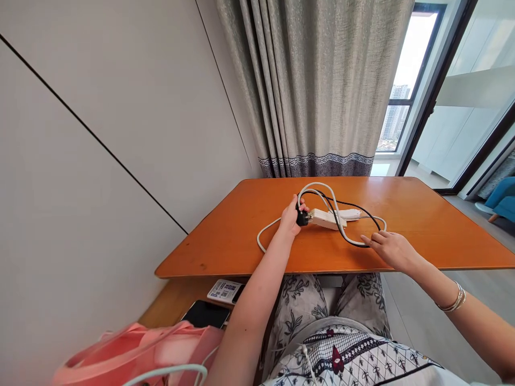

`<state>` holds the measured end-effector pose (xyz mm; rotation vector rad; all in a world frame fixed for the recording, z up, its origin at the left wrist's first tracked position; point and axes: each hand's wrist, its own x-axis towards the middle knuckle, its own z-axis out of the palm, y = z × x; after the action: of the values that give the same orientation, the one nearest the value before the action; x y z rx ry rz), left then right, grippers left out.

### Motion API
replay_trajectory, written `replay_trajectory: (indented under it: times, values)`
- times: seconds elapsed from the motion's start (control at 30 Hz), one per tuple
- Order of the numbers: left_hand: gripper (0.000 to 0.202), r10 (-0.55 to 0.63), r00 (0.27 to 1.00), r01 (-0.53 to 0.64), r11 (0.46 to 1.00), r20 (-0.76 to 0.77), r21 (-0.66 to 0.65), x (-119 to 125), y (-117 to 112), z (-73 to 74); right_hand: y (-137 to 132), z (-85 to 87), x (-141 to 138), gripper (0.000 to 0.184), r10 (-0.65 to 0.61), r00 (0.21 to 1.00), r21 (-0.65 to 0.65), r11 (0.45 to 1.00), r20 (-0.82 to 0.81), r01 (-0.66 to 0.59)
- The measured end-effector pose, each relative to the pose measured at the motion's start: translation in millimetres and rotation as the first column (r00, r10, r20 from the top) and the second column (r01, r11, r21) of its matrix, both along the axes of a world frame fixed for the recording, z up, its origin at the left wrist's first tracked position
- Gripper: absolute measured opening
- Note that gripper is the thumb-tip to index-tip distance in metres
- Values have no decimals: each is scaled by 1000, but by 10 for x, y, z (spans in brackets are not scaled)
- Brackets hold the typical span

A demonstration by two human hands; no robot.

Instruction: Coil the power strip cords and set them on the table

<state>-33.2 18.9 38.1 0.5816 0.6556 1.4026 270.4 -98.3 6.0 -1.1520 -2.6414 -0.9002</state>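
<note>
My left hand (291, 217) is closed round a black plug (302, 216), with its metal prongs pointing right. Those prongs are close to the end of a white power strip (326, 219) on the table; whether they touch it, I cannot tell. At the right, my right hand (388, 247) has its fingers closed on the looped white cable (336, 201) and black cable (359, 207). The loops cross over the strip. Behind the strip lies another white piece (351, 214), partly covered by the cables.
The orange wooden table (225, 236) has its front edge just above my lap. Lower left, a phone (206, 314), a white printed box (225, 291) and a pink bag (140, 354) lie on a lower surface. Behind the table hangs a curtain (322, 91); a wall (100, 107) borders the left.
</note>
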Motion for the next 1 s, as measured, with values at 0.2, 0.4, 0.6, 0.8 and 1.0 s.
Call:
replay_trajectory:
  times: [0.2,0.4,0.6,0.8,1.0]
  values:
    - [42,-31,1000,31,999,1,19,15,-51,22,-145,255,-84,42,-49,998,-74,996,50,53]
    - [40,-51,997,54,997,61,-48,-78,-14,-1,50,195,253,32,-169,973,4,985,-160,172]
    - [39,-73,996,76,995,49,-61,-72,-17,-20,199,-28,595,26,-427,717,-216,903,-551,371]
    - [38,-92,996,93,995,20,-46,-57,-32,-28,265,-192,641,37,-392,520,-417,906,-759,74]
    - [37,-104,995,104,994,-6,-13,-45,-73,3,187,-128,601,32,-242,467,-298,953,-850,-48]
